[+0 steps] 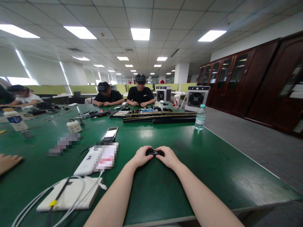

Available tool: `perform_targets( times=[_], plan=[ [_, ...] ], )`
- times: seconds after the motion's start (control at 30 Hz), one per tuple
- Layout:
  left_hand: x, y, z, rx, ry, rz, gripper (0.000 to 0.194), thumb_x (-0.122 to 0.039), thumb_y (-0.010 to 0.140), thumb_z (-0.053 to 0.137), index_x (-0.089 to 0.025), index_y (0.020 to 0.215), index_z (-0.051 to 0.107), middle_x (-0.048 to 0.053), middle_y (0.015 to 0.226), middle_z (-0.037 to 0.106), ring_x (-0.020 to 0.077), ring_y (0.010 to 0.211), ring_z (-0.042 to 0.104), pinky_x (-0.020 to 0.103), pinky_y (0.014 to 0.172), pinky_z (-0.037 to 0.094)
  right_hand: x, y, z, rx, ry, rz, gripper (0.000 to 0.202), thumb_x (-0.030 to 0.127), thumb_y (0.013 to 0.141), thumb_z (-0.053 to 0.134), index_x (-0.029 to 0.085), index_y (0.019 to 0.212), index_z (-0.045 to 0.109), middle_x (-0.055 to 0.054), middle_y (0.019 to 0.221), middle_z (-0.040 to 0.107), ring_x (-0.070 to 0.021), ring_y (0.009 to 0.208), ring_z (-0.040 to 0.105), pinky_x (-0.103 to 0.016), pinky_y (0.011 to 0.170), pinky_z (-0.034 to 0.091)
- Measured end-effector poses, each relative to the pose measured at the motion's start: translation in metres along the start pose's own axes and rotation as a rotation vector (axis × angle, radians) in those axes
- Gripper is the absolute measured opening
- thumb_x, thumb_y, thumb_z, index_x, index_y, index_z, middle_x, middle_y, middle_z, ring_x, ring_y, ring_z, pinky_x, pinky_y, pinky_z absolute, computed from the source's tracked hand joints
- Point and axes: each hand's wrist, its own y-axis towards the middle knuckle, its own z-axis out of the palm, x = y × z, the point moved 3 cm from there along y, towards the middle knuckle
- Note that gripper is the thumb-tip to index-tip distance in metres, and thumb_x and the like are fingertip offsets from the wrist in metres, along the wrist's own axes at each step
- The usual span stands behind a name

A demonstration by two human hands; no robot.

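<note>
Between my two hands, just above or on the green table (146, 189), is a small black object (155, 152), perhaps a plastic part; its exact kind cannot be made out. My left hand (141, 155) grips its left end, thumb on the near side and fingers around the back. Its right end is pinched the same way by my right hand (167, 155). Fingers cover both ends, so only the middle of the object shows.
Left of my arms lie a white power bank (88, 162), a white box (71, 197) with cables, and a phone (110, 134). Long black strips (175, 118) lie farther back, beside a water bottle (200, 118). Another person's hand (10, 163) rests at far left; several people sit around.
</note>
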Motion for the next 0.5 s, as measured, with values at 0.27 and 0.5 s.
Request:
perform_targets(
  times=[0.27, 0.5],
  plan=[
    [-0.0004, -0.0005, -0.0009, -0.005, -0.002, -0.008, 0.049, -0.025, 0.073, 0.066, -0.017, 0.121, 0.059, 0.010, 0.123, 0.063, 0.0269, 0.116, 0.056, 0.038, 0.102, 0.043, -0.0003, 0.0005, 0.0006, 0.018, -0.026, -0.025, 0.024, 0.020, 0.076, 0.064, 0.023, 0.099, 0.069, -0.005, 0.107, 0.069, -0.0234, 0.103, 0.060, -0.039, 0.094, 0.044],
    [-0.0019, -0.0001, -0.0010, 0.000, 0.040, 0.017, 0.041, -0.026, 0.074, 0.065, -0.018, 0.115, 0.062, 0.009, 0.117, 0.066, 0.0263, 0.111, 0.059, 0.037, 0.099, 0.044, 0.0017, -0.0003, -0.0006, 0.012, -0.021, -0.026, 0.026, 0.022, 0.074, 0.065, 0.024, 0.100, 0.069, -0.005, 0.108, 0.068, -0.0238, 0.104, 0.059, -0.040, 0.094, 0.044]
  ],
)
